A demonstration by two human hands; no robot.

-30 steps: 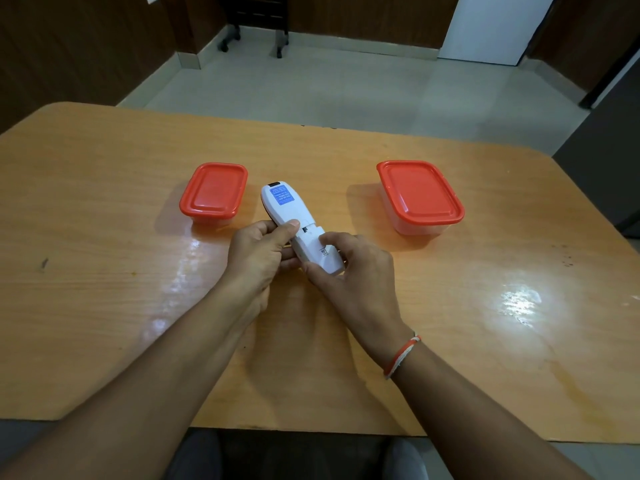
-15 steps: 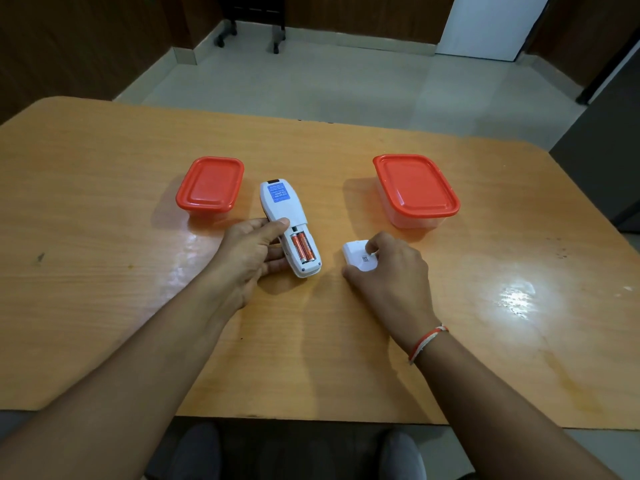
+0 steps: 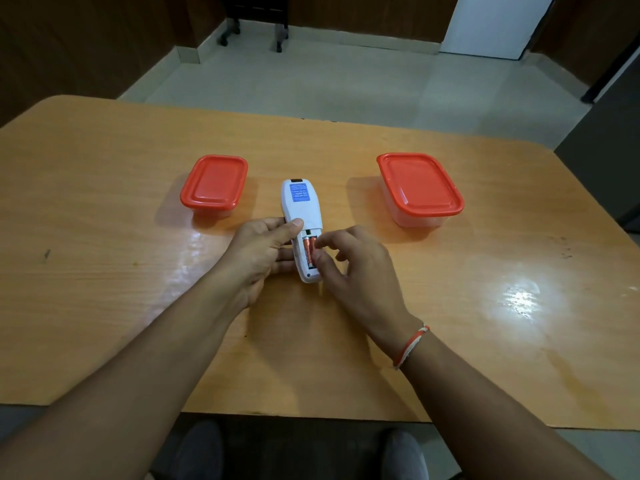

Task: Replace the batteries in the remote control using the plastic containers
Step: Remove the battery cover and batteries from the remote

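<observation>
Change: half a second ago our right hand (image 3: 360, 268) was off to the side at the loose cover; now it is back at the open battery bay.
Left hand (image 3: 258, 252): wrapped round the remote control (image 3: 300, 209), pinning it face-down on the table (image 3: 104, 271).
Right hand: thumb and forefinger closing on the batteries (image 3: 309, 249); we cannot tell if they grip yet.
Containers: small container (image 3: 214, 183) beyond our left hand, large container (image 3: 419, 185) beyond our right, both lidded.
Meaning: we judge removal of the old cells is starting.
</observation>
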